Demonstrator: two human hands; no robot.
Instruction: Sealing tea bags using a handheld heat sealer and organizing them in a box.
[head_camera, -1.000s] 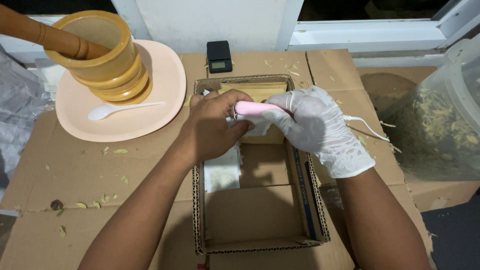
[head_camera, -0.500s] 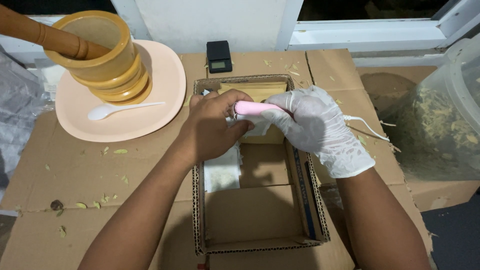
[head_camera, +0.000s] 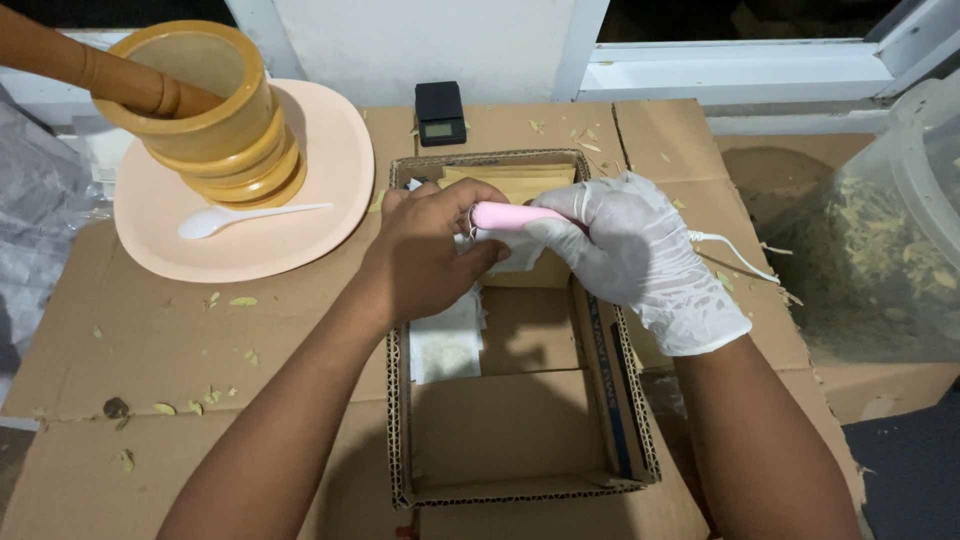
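gloved right hand (head_camera: 630, 255) grips pink tool (head_camera: 510, 216); bare left hand (head_camera: 425, 255) pinches white pouch (head_camera: 505, 255).

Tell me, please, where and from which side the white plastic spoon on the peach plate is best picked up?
Grip the white spoon by its slim handle, near the right-hand end. It lies flat on the peach plate with the bowl pointing left, and the wooden mortar stands close behind it. Coming from above and the near side, thumb and forefinger across the handle, probably avoids the mortar.

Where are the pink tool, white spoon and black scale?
pink tool (head_camera: 505, 216), head view, on its bare pink barrel between the two hands
white spoon (head_camera: 205, 222), head view, on its bowl
black scale (head_camera: 439, 112), head view, middle of its top
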